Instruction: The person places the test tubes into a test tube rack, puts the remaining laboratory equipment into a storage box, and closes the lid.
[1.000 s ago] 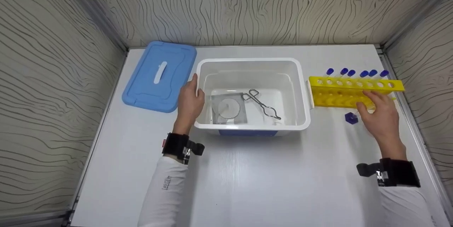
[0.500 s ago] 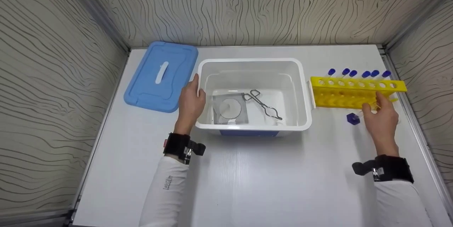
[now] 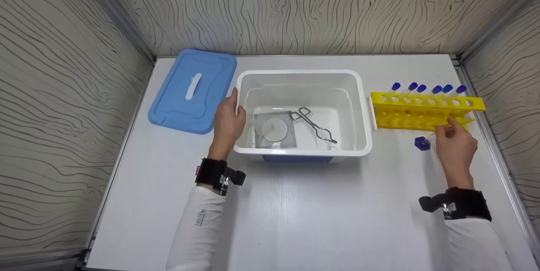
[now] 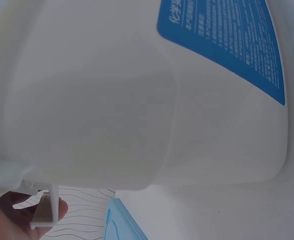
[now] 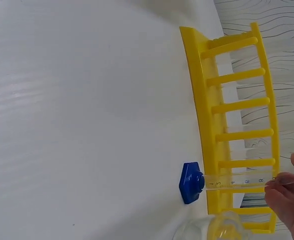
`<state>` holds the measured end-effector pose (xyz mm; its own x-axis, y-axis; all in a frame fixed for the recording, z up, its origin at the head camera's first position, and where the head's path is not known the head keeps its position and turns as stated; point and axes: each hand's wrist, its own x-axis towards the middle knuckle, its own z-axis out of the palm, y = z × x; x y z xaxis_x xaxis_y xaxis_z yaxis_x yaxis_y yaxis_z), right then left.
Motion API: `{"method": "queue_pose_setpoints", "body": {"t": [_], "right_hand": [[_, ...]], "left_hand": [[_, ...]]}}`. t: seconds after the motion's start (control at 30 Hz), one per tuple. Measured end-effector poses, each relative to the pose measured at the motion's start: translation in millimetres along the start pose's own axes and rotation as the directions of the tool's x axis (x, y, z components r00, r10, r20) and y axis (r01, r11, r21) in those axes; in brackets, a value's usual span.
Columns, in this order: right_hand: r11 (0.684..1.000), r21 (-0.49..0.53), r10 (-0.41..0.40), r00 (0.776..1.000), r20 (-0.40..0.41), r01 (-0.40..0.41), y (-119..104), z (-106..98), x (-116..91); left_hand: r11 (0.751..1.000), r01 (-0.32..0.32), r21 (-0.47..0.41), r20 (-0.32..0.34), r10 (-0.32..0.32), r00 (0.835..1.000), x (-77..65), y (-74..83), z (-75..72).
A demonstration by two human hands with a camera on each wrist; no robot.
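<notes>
My left hand [image 3: 228, 123] holds the left side of a white plastic storage box [image 3: 365, 136], its fingers at the white side handle [image 4: 49, 210] in the left wrist view. Inside the box lie metal crucible tongs [image 3: 314, 125] and a grey square gauze mat [image 3: 289, 138] with a pale round centre, in what looks like clear wrapping. My right hand [image 3: 455, 148] pinches the upper end of a small clear graduated cylinder [image 5: 237, 180]. The cylinder stands upright on its blue hexagonal base [image 5: 190, 183], in front of the yellow test tube rack [image 5: 203, 110].
Several blue-capped test tubes [image 3: 437, 89] stand in or behind the rack. A clear glass vessel [image 5: 207, 229] is partly visible beside the cylinder. The blue lid [image 3: 173, 102] with a white handle lies left of the box. Patterned walls [image 3: 295, 13] bound the white table [image 3: 303, 212].
My right hand has lowered from over the rack's front and its fingers have closed on the graduated cylinder. My left hand stays on the box.
</notes>
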<state>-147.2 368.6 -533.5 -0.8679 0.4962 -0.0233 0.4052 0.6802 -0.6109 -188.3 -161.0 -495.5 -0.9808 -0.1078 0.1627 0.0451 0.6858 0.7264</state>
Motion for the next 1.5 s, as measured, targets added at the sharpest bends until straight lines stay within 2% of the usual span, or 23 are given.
{"method": "queue_pose_setpoints", "body": {"t": [0.17,0.33,0.7,0.77,0.9,1.07,1.17,1.3,1.4,1.5], "right_hand": [[1.000,-0.012,-0.016,1.000,0.020,0.017,-6,-7,-4],[0.999,0.003,-0.048,0.999,0.006,0.048,-20,-18,-13],[0.972,0.144,-0.166,0.976,-0.141,0.187,-68,-48,-42],[0.957,0.185,-0.192,0.966,-0.174,0.224,-77,-53,-45],[0.902,0.282,-0.262,0.934,-0.241,0.326,-96,-61,-49],[0.823,0.382,-0.346,0.904,-0.252,0.422,-126,-69,-55],[0.761,0.405,-0.442,0.862,-0.248,0.507,-144,-71,-56],[0.684,0.386,-0.575,0.783,-0.238,0.619,-167,-68,-56],[0.639,0.350,-0.661,0.722,-0.205,0.685,-184,-62,-57],[0.614,0.307,-0.727,0.673,-0.139,0.727,-198,-54,-58]], "left_hand": [[1.000,0.009,-0.012,0.009,-0.009,1.000,0.3,-0.7,-0.1],[1.000,0.018,-0.010,0.011,-0.018,1.000,-0.3,-0.6,0.3],[0.999,0.039,-0.006,0.029,-0.039,0.999,-1.3,1.2,-0.2],[0.999,0.044,-0.009,0.032,-0.043,0.999,-0.9,0.9,-0.3],[0.999,0.047,-0.010,0.034,-0.047,0.998,-0.9,0.0,-0.3],[0.999,0.036,-0.009,0.031,-0.036,0.999,-1.2,-0.4,0.3],[0.999,0.030,-0.014,0.026,-0.029,0.999,-1.1,0.5,0.5],[0.999,0.022,-0.026,0.024,-0.022,0.999,-0.6,1.5,0.5],[0.999,0.020,-0.024,0.021,-0.020,1.000,-0.4,1.2,0.6],[1.000,0.026,-0.017,0.018,-0.025,1.000,-0.7,1.1,0.6]]}}
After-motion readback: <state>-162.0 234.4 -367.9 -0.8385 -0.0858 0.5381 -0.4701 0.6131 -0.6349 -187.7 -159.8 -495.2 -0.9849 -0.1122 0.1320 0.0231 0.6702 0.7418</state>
